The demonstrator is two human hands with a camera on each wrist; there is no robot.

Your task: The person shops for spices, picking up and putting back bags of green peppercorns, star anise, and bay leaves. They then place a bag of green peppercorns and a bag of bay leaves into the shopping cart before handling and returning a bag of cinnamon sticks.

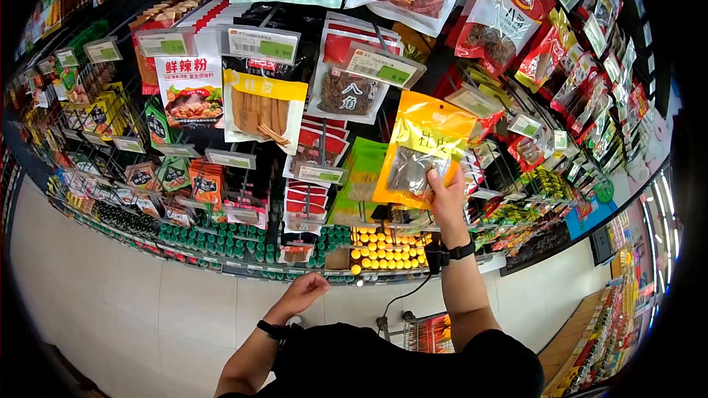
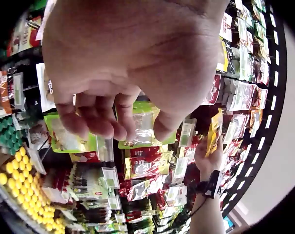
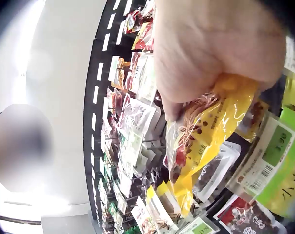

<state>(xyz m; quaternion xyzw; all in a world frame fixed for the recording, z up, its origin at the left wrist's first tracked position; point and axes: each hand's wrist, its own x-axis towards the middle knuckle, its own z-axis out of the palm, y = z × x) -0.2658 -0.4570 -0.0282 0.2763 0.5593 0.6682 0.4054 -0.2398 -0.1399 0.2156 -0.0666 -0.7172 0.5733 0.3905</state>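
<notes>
My right hand pinches a yellow packet with a clear window by its lower right edge, thumb on the front, held before the hanging racks. In the right wrist view that hand grips the yellow packet, whose clear side shows reddish-brown contents. My left hand is low in front of the body, fingers loosely curled with nothing in them. The left wrist view shows the left hand with its fingers bent loosely, and the right hand beyond it with the packet.
Racks of hanging packets with price tags fill the front. Green packets hang left of the held packet. Yellow-capped bottles and green-capped jars stand on the low shelf. A cart stands on the floor by the body.
</notes>
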